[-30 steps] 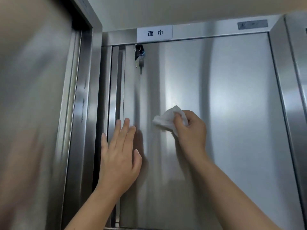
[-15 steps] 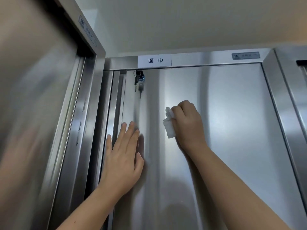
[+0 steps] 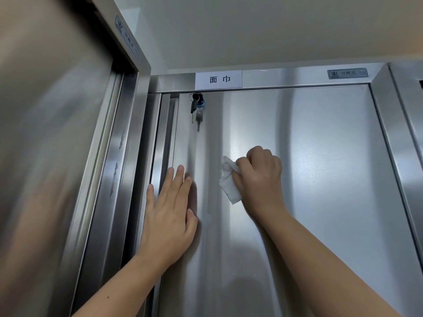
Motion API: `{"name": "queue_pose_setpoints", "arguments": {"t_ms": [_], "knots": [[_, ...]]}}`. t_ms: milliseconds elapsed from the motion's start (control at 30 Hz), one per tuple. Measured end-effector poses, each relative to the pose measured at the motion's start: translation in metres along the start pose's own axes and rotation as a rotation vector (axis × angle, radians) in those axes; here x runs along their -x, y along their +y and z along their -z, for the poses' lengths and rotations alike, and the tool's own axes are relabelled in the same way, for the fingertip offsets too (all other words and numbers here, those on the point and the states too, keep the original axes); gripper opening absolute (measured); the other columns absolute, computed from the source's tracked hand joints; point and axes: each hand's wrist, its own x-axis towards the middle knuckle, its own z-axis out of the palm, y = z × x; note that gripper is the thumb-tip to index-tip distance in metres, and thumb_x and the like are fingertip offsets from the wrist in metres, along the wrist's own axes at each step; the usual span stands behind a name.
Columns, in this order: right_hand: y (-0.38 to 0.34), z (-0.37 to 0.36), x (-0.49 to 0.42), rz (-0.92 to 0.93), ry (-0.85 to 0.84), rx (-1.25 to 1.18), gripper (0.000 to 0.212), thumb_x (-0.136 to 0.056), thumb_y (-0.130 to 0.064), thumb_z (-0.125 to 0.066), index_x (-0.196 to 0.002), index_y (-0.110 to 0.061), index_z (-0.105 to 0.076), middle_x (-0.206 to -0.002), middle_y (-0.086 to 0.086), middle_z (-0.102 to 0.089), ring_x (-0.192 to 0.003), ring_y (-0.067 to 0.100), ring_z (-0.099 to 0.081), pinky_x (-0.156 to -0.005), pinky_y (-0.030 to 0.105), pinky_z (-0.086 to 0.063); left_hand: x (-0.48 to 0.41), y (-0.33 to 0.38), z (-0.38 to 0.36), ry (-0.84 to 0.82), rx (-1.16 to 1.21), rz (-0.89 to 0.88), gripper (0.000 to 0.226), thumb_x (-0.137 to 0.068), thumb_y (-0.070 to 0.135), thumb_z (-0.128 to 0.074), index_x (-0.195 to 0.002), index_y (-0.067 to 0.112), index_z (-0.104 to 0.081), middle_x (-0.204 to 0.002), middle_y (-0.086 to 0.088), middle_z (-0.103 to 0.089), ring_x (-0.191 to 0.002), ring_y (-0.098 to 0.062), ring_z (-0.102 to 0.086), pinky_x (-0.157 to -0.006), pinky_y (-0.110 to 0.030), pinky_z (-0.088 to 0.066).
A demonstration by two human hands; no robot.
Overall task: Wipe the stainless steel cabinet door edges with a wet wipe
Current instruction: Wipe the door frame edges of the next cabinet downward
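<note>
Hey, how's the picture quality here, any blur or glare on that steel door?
Head view: the left-side panel looks smeared, while the label reads sharp; soft glare streaks the cabinet door by the right hand gripping the wet wipe; the left hand casts a dark shadow beside it.

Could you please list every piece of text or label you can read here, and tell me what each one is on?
"面 巾": white label on the top frame, just above the door.
Grey nameplate at the right end of that frame: a crown-like logo, but the text is too blurred to read.
Second nameplate on the left cabinet: too blurred to read.
</note>
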Motion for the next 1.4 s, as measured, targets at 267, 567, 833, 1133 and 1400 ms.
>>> {"name": "queue_pose_setpoints", "arguments": {"t_ms": [267, 567, 833, 1133, 1400], "knots": [[-0.010, 0.004, 0.012, -0.012, -0.018, -0.082, 0.015, -0.078, -0.005, -0.062, -0.066, 0.003, -0.065, -0.060, 0.015, -0.051, -0.051, 0.027, -0.047, -0.049, 0.031, -0.038, 0.000, -0.008, 0.001, 0.007, -0.023, 0.006, 0.061, -0.079, 0.023, -0.030, -0.133, 0.000, -0.047, -0.147, -0.013, -0.034, -0.138, -0.029, -0.023, -0.104, -0.053, -0.017], [-0.044, -0.014, -0.005, 0.028, -0.348, -0.041, 0.045, -0.068, -0.007, -0.070, -0.108, 0.014, -0.062, -0.113, 0.029, -0.060, -0.094, 0.037, -0.063, -0.078, 0.038, -0.053, -0.001, -0.037, 0.001, 0.042, -0.086, 0.048, 0.061, -0.082, 0.025, -0.030, -0.137, 0.000, -0.041, -0.148, -0.013, -0.030, -0.138, -0.027, -0.020, -0.106, -0.051, -0.015], [-0.057, -0.046, -0.036, 0.264, -0.630, -0.011, 0.062, -0.099, -0.037, -0.032, -0.149, -0.008, -0.011, -0.157, 0.015, 0.001, -0.145, 0.025, 0.001, -0.114, 0.038, -0.006, 0.001, -0.043, -0.006, 0.109, -0.124, 0.016, 0.061, -0.082, 0.025, -0.034, -0.137, 0.000, -0.039, -0.146, -0.016, -0.035, -0.137, -0.030, -0.026, -0.111, -0.048, -0.015], [-0.065, -0.087, -0.089, 0.270, -0.668, 0.071, 0.066, -0.098, -0.047, -0.024, -0.150, -0.010, -0.005, -0.156, 0.013, 0.011, -0.144, 0.024, 0.009, -0.114, 0.037, -0.004, 0.002, -0.045, -0.008, 0.164, -0.122, 0.006, 0.061, -0.080, 0.024, -0.036, -0.134, -0.003, -0.044, -0.143, -0.018, -0.040, -0.133, -0.034, -0.034, -0.109, -0.049, -0.022], [-0.070, -0.085, -0.079, 0.191, -0.597, 0.015, 0.063, -0.098, -0.042, -0.030, -0.149, -0.009, -0.013, -0.156, 0.019, 0.004, -0.144, 0.028, -0.001, -0.112, 0.036, 0.000, 0.002, -0.045, -0.006, 0.191, -0.073, -0.006, 0.060, -0.079, 0.022, -0.038, -0.132, -0.003, -0.047, -0.141, -0.017, -0.041, -0.130, -0.035, -0.037, -0.105, -0.045, -0.023]]}}
